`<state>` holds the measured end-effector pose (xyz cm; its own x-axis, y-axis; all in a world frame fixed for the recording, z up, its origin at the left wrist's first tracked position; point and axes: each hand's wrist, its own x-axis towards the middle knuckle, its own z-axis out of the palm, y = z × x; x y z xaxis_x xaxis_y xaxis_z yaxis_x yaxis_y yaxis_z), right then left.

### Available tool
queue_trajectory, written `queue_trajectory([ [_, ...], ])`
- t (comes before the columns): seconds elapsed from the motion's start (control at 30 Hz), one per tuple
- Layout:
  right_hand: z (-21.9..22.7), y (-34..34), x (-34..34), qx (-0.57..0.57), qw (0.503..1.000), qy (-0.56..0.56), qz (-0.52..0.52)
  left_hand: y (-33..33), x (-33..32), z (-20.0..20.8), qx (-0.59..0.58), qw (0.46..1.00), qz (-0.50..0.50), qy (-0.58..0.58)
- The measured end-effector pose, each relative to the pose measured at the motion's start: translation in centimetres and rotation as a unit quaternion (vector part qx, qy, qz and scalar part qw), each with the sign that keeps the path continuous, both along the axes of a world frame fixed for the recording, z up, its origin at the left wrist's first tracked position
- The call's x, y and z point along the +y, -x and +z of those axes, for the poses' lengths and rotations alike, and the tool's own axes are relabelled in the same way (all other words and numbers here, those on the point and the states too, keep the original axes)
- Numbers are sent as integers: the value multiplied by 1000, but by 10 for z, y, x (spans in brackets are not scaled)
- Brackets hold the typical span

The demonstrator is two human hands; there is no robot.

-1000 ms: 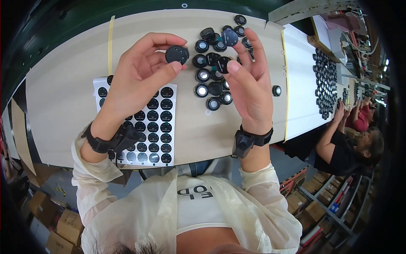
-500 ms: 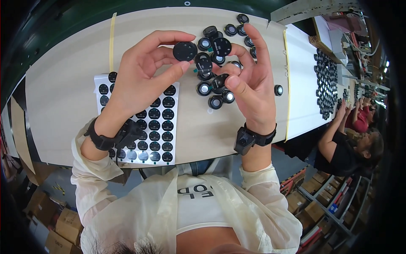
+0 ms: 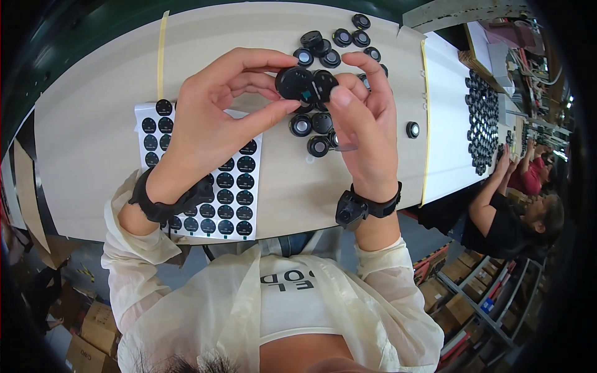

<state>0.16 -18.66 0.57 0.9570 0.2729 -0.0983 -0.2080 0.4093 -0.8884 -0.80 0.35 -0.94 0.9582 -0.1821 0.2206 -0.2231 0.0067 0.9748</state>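
Note:
Above the table, my left hand pinches a round black part by its edge between thumb and fingers. My right hand holds a black round sticker with a small teal tab, thumb against it, right up to the part's right side. Whether the sticker touches the part I cannot tell. A thin dark edge, perhaps another sticker, shows by the right palm. Below and left lies a white sheet with rows of black round stickers, partly hidden by my left hand and forearm.
Several round black parts with pale centres lie beneath and beyond my hands. One single part sits to the right. Many more parts stand in rows on a white surface at right, beside a co-worker. Yellow tape marks the table.
My right hand has brought a sticker leftward to the part, and the left hand has shifted slightly right. The stickers spread on the right fingers are now mostly out of sight.

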Motion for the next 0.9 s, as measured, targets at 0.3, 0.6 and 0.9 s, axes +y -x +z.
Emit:
queue_trajectory([
  [0.3, -5, -1, 3, -22, 997, 75, -27, 4, -4, 2, 37, 999, 5, 34],
  [0.6, -1, 0, 4, -12, 994, 99, -33, 6, -6, 4, 32, 999, 18, 4],
  [0.9, -9, 0, 5, -44, 992, 114, -44, 8, -5, 4, 30, 999, 29, -23],
])
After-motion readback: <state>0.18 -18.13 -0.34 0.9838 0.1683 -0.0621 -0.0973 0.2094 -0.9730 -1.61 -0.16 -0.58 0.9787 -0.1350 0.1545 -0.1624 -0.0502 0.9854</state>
